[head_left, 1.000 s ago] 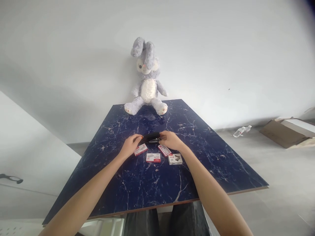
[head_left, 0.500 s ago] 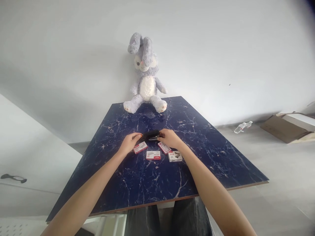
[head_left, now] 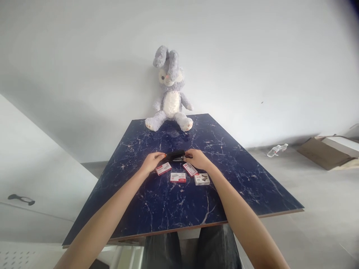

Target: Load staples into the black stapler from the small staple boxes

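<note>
A black stapler (head_left: 176, 155) with a strip of bare metal along its lower side is held between my two hands, just above or on the table. My left hand (head_left: 153, 161) pinches its left end, where a bit of orange shows at the fingertips. At the other end, my right hand (head_left: 197, 158) has its fingers closed on the stapler, partly hiding it. Nearer to me lie a red-and-white staple box (head_left: 163, 169), a second such box (head_left: 178, 178), a third box (head_left: 190, 169) tilted close under my right hand, and a small white box (head_left: 202, 179).
The dark blue marbled table (head_left: 157, 209) carries a grey plush rabbit (head_left: 171, 102) at its far edge, against the wall. On the floor to the right are plastic bottles (head_left: 276, 150) and a flattened cardboard box (head_left: 325, 152). A white cabinet door stands at left.
The camera view has shifted slightly, so everything sits a little further right and lower. Both hands keep their hold on the stapler, and the boxes stay in place on the table.
</note>
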Tool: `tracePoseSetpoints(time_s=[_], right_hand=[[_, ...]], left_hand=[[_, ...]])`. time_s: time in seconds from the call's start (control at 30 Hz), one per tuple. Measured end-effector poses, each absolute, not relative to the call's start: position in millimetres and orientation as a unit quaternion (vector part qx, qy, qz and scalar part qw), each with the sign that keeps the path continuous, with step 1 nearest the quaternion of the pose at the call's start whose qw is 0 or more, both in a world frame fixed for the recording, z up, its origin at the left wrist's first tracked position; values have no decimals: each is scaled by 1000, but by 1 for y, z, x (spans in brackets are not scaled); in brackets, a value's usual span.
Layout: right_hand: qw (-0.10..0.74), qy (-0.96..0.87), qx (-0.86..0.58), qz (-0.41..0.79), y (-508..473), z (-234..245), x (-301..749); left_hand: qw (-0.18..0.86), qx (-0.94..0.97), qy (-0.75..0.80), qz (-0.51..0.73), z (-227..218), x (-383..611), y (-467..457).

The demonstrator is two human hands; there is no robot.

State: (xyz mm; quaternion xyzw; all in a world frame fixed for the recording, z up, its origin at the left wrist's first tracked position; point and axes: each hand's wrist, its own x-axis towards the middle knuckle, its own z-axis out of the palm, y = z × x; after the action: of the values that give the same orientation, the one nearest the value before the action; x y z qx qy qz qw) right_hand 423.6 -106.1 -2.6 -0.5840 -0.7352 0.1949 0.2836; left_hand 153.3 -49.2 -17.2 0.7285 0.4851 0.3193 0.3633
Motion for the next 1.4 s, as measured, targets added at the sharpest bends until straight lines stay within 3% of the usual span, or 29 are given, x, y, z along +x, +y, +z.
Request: tracePoseSetpoints(time_s=[0.2,0.4,0.6,0.87,1.4], right_hand=[[247,-694,-635,232,-108,1,480],[362,-595,-704,140,-101,-20,514],[395,-593,-693,110,-88,-39,493],[342,-699,-623,81,-75,-41,491],[273,-717,-641,13,-84,-43,507]], left_hand=[[328,750,474,325,-18,153,-55],[276,712,508,398,-21,149,-59],[281,704,524,388,-16,149,-62],[278,702,531,385,-18,151,-63],[275,685,544,400,-26,150,-56]])
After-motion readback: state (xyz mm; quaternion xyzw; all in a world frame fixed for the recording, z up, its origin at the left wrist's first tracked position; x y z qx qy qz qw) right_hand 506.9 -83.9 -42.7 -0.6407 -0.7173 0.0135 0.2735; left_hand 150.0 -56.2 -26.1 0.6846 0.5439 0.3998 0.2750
